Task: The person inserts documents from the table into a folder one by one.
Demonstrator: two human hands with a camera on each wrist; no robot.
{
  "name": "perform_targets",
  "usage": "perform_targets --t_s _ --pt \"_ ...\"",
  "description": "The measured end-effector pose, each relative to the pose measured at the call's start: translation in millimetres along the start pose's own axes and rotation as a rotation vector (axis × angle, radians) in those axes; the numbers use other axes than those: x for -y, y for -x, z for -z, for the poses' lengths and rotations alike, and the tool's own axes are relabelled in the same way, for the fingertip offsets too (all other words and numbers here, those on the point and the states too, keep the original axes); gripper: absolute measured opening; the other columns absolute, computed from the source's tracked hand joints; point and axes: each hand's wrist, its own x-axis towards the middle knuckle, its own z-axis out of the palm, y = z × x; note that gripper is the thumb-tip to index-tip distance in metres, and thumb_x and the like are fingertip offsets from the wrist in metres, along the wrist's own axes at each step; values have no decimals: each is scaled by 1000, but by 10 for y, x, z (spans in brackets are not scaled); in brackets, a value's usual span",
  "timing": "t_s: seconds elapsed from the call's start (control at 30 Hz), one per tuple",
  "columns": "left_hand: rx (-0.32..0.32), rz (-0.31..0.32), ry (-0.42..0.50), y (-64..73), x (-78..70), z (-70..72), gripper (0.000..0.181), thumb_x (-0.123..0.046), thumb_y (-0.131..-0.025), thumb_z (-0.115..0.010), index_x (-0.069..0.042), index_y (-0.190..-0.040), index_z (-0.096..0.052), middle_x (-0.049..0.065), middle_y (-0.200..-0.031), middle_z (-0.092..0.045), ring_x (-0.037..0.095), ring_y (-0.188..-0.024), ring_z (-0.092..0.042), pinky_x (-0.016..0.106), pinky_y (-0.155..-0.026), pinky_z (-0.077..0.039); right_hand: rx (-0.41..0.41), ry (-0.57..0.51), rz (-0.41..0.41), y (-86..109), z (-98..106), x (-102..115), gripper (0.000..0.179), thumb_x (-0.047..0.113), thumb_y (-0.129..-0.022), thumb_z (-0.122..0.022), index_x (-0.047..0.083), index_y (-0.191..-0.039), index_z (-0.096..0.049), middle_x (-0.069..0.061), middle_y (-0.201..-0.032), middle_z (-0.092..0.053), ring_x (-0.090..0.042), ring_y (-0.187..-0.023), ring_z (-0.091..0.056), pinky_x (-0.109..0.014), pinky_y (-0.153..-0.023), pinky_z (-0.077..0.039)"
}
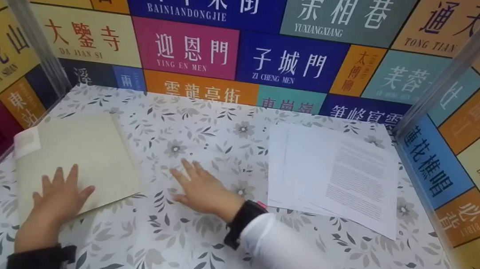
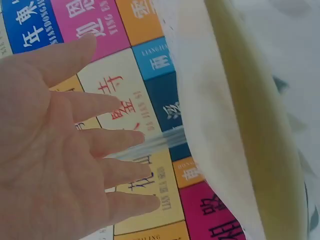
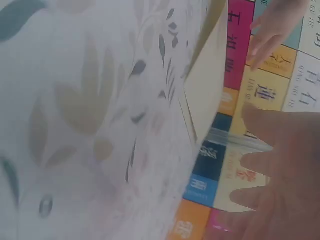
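A beige document folder (image 1: pixel 86 149) lies at the left of the table, with a whitish tab (image 1: pixel 27 142) at its upper left corner. My left hand (image 1: pixel 59 198) is over the folder's near part, fingers spread. In the left wrist view that hand's palm (image 2: pixel 50 155) shows bare, raised off the folder (image 2: pixel 265 120). Between folder and papers, my right hand (image 1: pixel 205 191) hovers over the patterned tabletop with fingers spread and nothing in it. To its right lie several overlapping white paper sheets (image 1: pixel 303 172), the top one a printed page (image 1: pixel 357 182).
The tabletop (image 1: pixel 205 255) has a grey leaf and flower pattern. Panels with Chinese place names (image 1: pixel 182 48) stand along the back and both sides. Clear corner posts (image 1: pixel 32 28) rise at the back corners.
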Motion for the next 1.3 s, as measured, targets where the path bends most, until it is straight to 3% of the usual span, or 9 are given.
perform_targets --t_s 0.17,0.33,0.53,0.7,0.83,0.97,1.13,1.3 --pt "8 104 58 -75 373 20 90 -43 -100 -43 13 -146 10 45 -142 26 66 -128 24 79 -103 6 23 -78 4 -524 -212 390 67 45 -99 -44 30 -156 -12 -6 -164 2 -30 -150 -8 -42 -121 -17" --pt "40 98 61 -119 423 -63 90 -39 -100 -43 20 -142 11 48 -138 29 68 -126 25 77 -105 6 16 -47 35 -783 -381 658 62 45 -101 -39 34 -155 -13 -1 -165 1 -26 -151 -9 -41 -121 -18" --pt "87 82 61 -133 326 -148 93 -42 -99 -44 21 -141 9 48 -138 29 67 -126 26 77 -104 7 69 -130 104 -809 -456 686 58 50 -101 -35 36 -154 -18 10 -164 -6 -19 -151 -9 -40 -123 -13" --pt "91 88 56 -162 260 -141 94 -44 -98 -45 19 -143 10 44 -139 31 65 -126 29 78 -102 11 109 -140 112 -834 -474 661 63 58 -98 -33 36 -155 -15 9 -164 -4 -16 -151 -6 -38 -123 -9" --pt "76 182 72 -195 227 -162 94 -44 -98 -43 16 -144 13 43 -139 33 65 -126 30 79 -102 9 105 -114 119 -875 -488 706 65 59 -98 -32 36 -155 -13 11 -164 -2 -15 -151 -5 -38 -123 -10" --pt "76 266 78 -193 238 -175 94 -45 -98 -41 15 -144 15 46 -136 35 67 -125 29 79 -102 7 139 -53 172 -882 -516 775 64 59 -98 -30 35 -155 -12 13 -163 -2 -12 -151 -4 -39 -123 -9" --pt "74 219 75 -166 294 -176 96 -45 -97 -43 17 -143 13 47 -137 32 68 -125 27 80 -103 4 162 45 126 -838 -516 794 66 59 -98 -32 33 -156 -12 11 -163 -3 -15 -151 -2 -35 -123 -10" --pt "45 263 87 -131 380 -183 92 -41 -99 -40 19 -141 17 46 -137 33 66 -127 27 78 -104 5 223 38 106 -785 -446 819 67 57 -97 -39 33 -155 -14 8 -164 -2 -22 -151 -1 -30 -123 -10"
